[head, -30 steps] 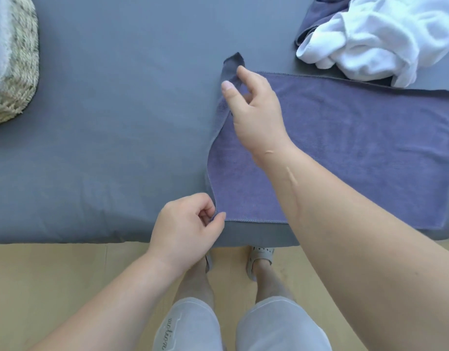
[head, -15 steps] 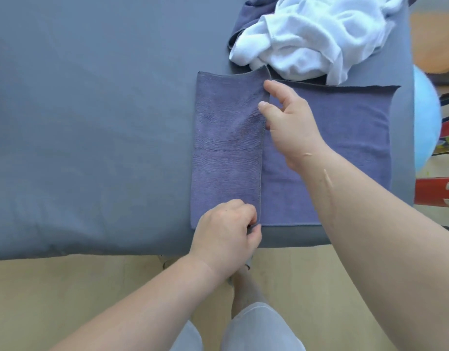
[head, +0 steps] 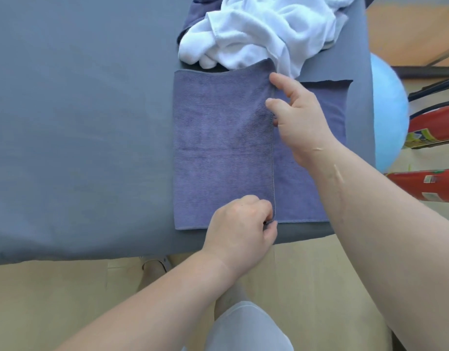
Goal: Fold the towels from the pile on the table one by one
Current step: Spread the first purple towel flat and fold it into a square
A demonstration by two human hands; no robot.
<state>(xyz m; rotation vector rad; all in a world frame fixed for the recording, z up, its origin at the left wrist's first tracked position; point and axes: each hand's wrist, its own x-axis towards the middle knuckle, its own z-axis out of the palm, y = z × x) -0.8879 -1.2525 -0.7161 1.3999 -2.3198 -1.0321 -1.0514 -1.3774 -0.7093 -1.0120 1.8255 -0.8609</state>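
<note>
A purple towel (head: 218, 148) lies on the grey table (head: 79, 122), its left part folded over to the right so that the folded edge runs down the middle. My left hand (head: 241, 224) pinches the near corner of that folded flap at the table's front edge. My right hand (head: 299, 120) holds the flap's far edge between thumb and fingers, near the far corner. A strip of the lower layer (head: 329, 102) shows to the right of my right hand. The pile (head: 264, 31) of crumpled white towels lies just behind, touching the flap's far corner.
A darker towel (head: 195, 19) peeks from under the white pile's left side. To the right of the table stand a blue ball (head: 388, 117) and red cylinders (head: 431, 188) on the floor. The wooden floor (head: 66, 300) lies below the table's front edge.
Both hands have carried the towel's left edge further to the right, widening the folded flap. The view has shifted right, bringing the ball and red cylinders into sight.
</note>
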